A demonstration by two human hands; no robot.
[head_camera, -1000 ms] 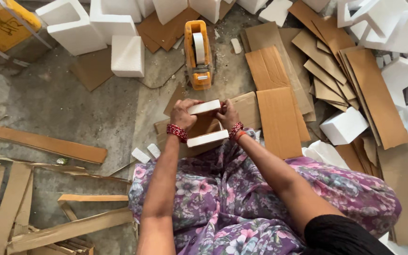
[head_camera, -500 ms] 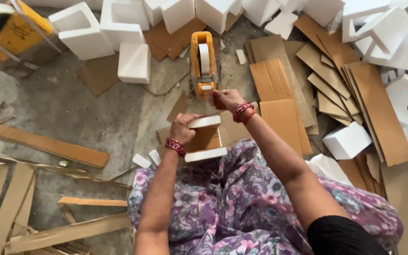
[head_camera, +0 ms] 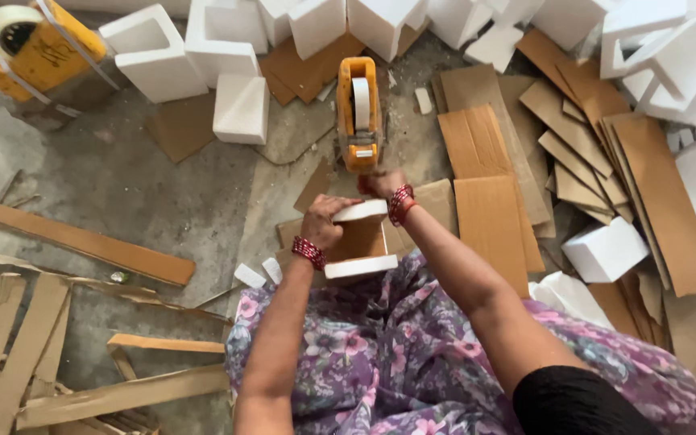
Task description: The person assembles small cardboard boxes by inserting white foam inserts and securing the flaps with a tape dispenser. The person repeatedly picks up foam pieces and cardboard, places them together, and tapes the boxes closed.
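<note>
Floor [head_camera: 163, 193]: bare concrete, littered w/ packing scraps. White foam blocks [head_camera: 239, 109] sit across the top and down the right side; brown card sheets [head_camera: 493, 217] fan out on the right, long card strips [head_camera: 82, 242] lie at left. A 2nd yellow tape gun [head_camera: 38, 44] lies top left, well apart from the work.

Person sits on the floor, floral cloth over the lap [head_camera: 412, 354]. On the lap edge, over a card piece: the pack [head_camera: 360, 242], two white foam slabs w/ brown card between them, one slab far, one near.

Left hand [head_camera: 328, 221]: fingers wrapped over the left end of the far slab, holding the pack steady. Red bangles on both wrists.

Right hand [head_camera: 382, 184]: reaching past the pack to the orange tape dispenser [head_camera: 360, 113], which stands on the floor just beyond. Fingers are at its near end, closed on it by the look, though the grip itself is partly hidden behind the hand.

Step, as I read it: foam and card are assembled, tape is being fetched to bind them. Next move prob needs the dispenser brought back over the pack, tape end pressed on a slab face, then drawn across while the left hand stops the slabs sliding off the card.
</note>
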